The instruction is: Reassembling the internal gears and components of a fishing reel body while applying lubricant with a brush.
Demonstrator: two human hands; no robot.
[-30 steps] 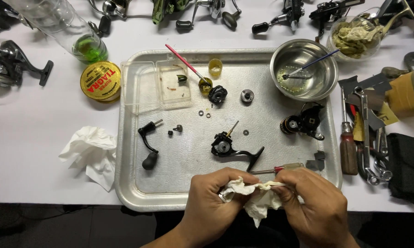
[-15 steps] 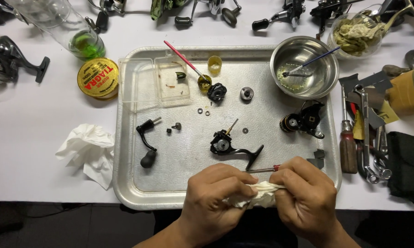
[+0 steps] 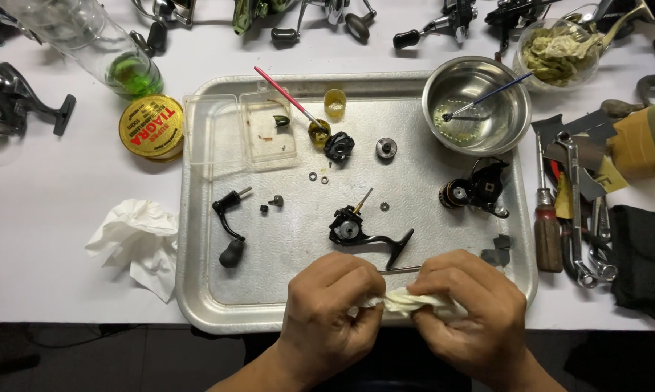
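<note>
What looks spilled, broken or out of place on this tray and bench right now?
Nothing looks spilled or broken. The fishing reel body lies in pieces on the metal tray, with the crank handle and small washers spread apart. Both hands, left and right, twist a white tissue. A crumpled tissue lies off the tray.

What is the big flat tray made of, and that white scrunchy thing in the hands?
The tray looks like bare metal, probably aluminium or steel: dull silver-grey, with a pebbled surface and a rolled rim. The white wad, pinched between the left hand and the right hand, looks like soft tissue paper or thin cloth: matte, creased and twisted; which one is hard to tell.
</note>
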